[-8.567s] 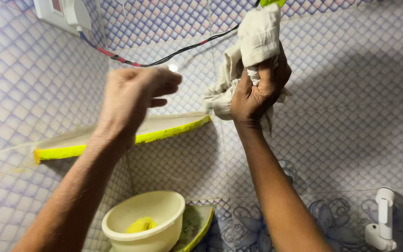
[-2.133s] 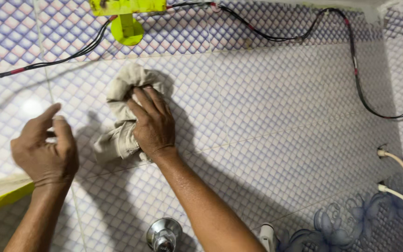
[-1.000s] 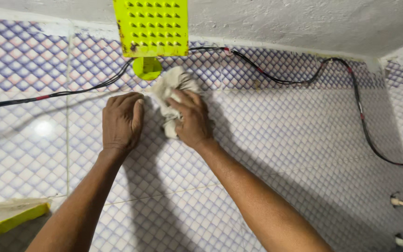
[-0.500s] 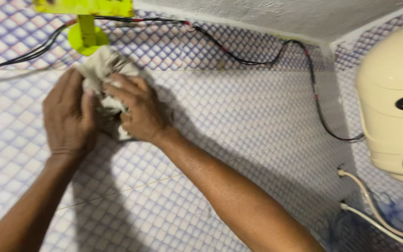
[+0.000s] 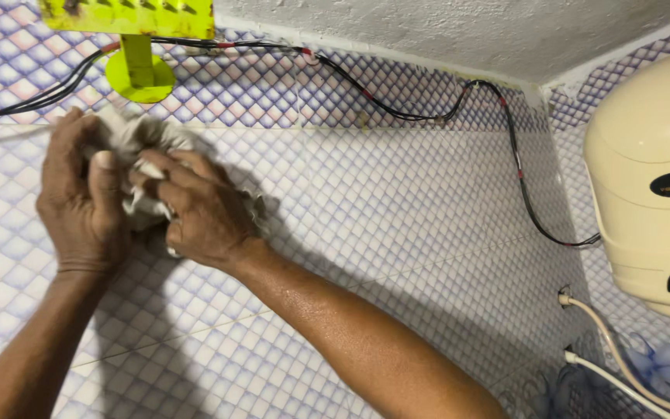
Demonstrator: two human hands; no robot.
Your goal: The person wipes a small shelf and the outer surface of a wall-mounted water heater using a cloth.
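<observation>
2 bare forearms reach up from the lower edge, with no sleeve, glove, watch or ring showing on either. The left hand (image 5: 79, 198) shows its back and short, pale thumbnail; the right hand (image 5: 199, 209) shows knuckles, and its forearm glistens slightly.

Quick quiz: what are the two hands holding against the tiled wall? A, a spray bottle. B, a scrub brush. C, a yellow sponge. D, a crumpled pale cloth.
D: the left hand and right hand both clutch a crumpled pale cloth against the tiled wall.
</observation>
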